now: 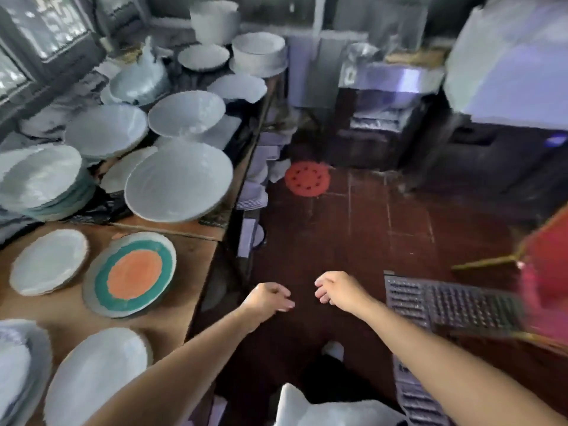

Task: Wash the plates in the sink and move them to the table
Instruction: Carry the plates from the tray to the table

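While white plates (49, 261) and an orange-and-teal plate (130, 273) lie on the wooden table (190, 256) at left, the left hand (269, 299) and right hand (338, 289) hang loosely curled, holding nothing, above the dark floor (338, 235); no writing is legible.

1. The table (190, 259) is brown wood with a matt, worn top.
2. The white bowls (179, 181) and white plates (49, 262) look like glazed ceramic, smooth with a soft sheen.
3. The orange-and-teal plate (130, 273) is smooth, its painted rings flat in tone.
4. The floor (353, 241) is dark red tile with pale grout lines, slightly glossy.
5. The floor mat (455, 305) is dark, with a studded grid texture.
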Motion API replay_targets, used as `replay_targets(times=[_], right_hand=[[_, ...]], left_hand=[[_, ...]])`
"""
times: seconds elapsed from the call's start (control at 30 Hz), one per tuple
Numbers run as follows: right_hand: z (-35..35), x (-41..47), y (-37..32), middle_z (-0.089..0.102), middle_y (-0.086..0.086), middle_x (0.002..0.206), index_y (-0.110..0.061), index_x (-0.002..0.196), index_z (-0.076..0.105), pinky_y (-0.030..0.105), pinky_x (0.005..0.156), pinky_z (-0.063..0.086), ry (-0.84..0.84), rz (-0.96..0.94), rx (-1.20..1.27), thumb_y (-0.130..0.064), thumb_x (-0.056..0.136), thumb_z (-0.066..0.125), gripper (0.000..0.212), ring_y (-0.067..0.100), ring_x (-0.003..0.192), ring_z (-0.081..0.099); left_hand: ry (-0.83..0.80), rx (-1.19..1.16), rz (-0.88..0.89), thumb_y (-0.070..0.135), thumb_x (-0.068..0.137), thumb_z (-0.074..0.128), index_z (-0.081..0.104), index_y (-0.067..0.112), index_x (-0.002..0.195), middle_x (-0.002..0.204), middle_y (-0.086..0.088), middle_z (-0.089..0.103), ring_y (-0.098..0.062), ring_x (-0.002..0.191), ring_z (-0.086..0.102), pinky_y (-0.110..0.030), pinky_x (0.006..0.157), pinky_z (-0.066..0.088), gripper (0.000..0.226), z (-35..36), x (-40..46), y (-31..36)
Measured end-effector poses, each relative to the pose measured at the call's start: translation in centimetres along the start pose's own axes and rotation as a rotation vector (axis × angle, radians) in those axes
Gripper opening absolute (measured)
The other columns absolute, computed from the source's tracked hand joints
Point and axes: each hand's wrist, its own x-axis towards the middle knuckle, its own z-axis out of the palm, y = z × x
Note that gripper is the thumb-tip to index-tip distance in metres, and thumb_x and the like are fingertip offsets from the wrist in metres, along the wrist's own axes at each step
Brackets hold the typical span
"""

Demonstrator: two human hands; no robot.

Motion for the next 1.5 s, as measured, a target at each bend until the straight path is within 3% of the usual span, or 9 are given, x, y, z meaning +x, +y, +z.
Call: replay_targets(times=[0.2, 0.4, 0.53, 0.7, 0.8, 0.9, 1.07, 1.17, 1.5], right_hand=[[-12.3, -8.5, 9.5, 0.073, 0.004, 0.110, -0.020, 0.115, 0.071, 0.027, 0.075, 0.043, 0.286, -0.009, -0.137, -0.020, 0.101, 0.050, 0.024, 0.025, 0.105, 0.068], [-24.8, -18.7, 23.6, 0.068, 0.007, 0.128, -0.017, 0.131, 0.063, 0.029, 0.094, 0.044, 0.494, 0.086, -0.116, -0.028, 0.107, 0.043, 0.034, 0.023, 0.120, 0.061], [-32.3, -26.6, 34.4, 0.070, 0.013, 0.119, -0.007, 0.122, 0.067, 0.025, 0.088, 0.040, 0.629, 0.201, -0.096, -0.016, 0.105, 0.042, 0.031, 0.026, 0.112, 0.064], [-40.2, -36.0, 46.8, 0.070, 0.001, 0.107, -0.022, 0.110, 0.069, 0.014, 0.076, 0.043, 0.796, 0.340, 0.063, -0.016, 0.099, 0.050, 0.023, 0.020, 0.104, 0.064], [-43.9, -40.1, 52.4, 0.070, 0.004, 0.117, -0.018, 0.121, 0.068, 0.023, 0.088, 0.045, 0.884, 0.408, 0.113, -0.021, 0.099, 0.052, 0.027, 0.023, 0.110, 0.064], [-47.3, -42.6, 57.8, 0.068, 0.002, 0.123, -0.021, 0.128, 0.065, 0.018, 0.082, 0.042, 0.941, 0.468, 0.179, -0.025, 0.100, 0.052, 0.031, 0.021, 0.112, 0.063], [-53.3, -44.9, 65.6, 0.067, 0.002, 0.123, -0.021, 0.130, 0.063, 0.019, 0.077, 0.046, 0.999, 0.543, 0.296, -0.025, 0.100, 0.051, 0.032, 0.019, 0.102, 0.066], [-57.9, -46.0, 70.5, 0.070, 0.000, 0.118, -0.023, 0.123, 0.068, 0.022, 0.079, 0.051, 1.065, 0.591, 0.336, -0.022, 0.098, 0.052, 0.030, 0.018, 0.097, 0.068], [-71.3, -52.5, 85.1, 0.068, 0.002, 0.129, -0.021, 0.132, 0.064, 0.026, 0.100, 0.045, 1.178, 0.804, 0.395, -0.021, 0.096, 0.053, 0.037, 0.022, 0.120, 0.062]], left_hand=[[-0.208, 0.446, 0.214, 0.017, 0.097, 0.053, 0.072, 0.024, 0.088, 0.087, 0.001, 0.078, -0.016, 0.079, 0.069, -0.042, 0.087, 0.060, 0.022, 13.8, 1.0, 9.7], [-0.349, 0.866, 0.523, 0.027, 0.096, 0.049, 0.073, 0.020, 0.107, 0.107, -0.007, 0.075, -0.025, 0.102, 0.070, -0.029, 0.078, 0.051, 0.027, 33.5, -2.3, 20.6], [-0.467, 0.950, 0.617, 0.031, 0.092, 0.049, 0.071, 0.028, 0.100, 0.094, -0.004, 0.077, -0.017, 0.074, 0.068, -0.039, 0.071, 0.056, 0.024, 48.8, -4.5, 25.4], [-0.603, 1.011, 0.802, 0.027, 0.097, 0.051, 0.069, 0.029, 0.108, 0.075, 0.008, 0.066, -0.003, 0.048, 0.052, -0.019, 0.045, 0.038, 0.022, 67.6, -8.3, 29.7], [-0.668, 1.058, 0.883, 0.023, 0.099, 0.053, 0.069, 0.027, 0.113, 0.089, 0.008, 0.068, -0.007, 0.060, 0.053, -0.013, 0.046, 0.037, 0.022, 76.8, -10.3, 31.2], [-0.749, 1.118, 0.936, 0.019, 0.099, 0.054, 0.069, 0.020, 0.117, 0.105, 0.001, 0.073, -0.012, 0.073, 0.061, -0.010, 0.051, 0.039, 0.023, 85.2, -11.1, 32.6], [-0.842, 1.260, 0.973, 0.022, 0.094, 0.055, 0.069, 0.027, 0.111, 0.107, 0.001, 0.074, -0.021, 0.096, 0.070, -0.032, 0.086, 0.056, 0.022, 98.0, -10.3, 34.8], [-0.880, 1.341, 1.030, 0.028, 0.092, 0.056, 0.071, 0.031, 0.113, 0.110, 0.004, 0.074, -0.019, 0.098, 0.070, -0.029, 0.087, 0.055, 0.026, 106.4, -9.3, 36.8], [-1.091, 1.415, 1.166, 0.027, 0.094, 0.054, 0.069, 0.030, 0.119, 0.116, 0.000, 0.073, -0.021, 0.094, 0.069, -0.022, 0.073, 0.044, 0.030, 131.9, -12.5, 44.4]])
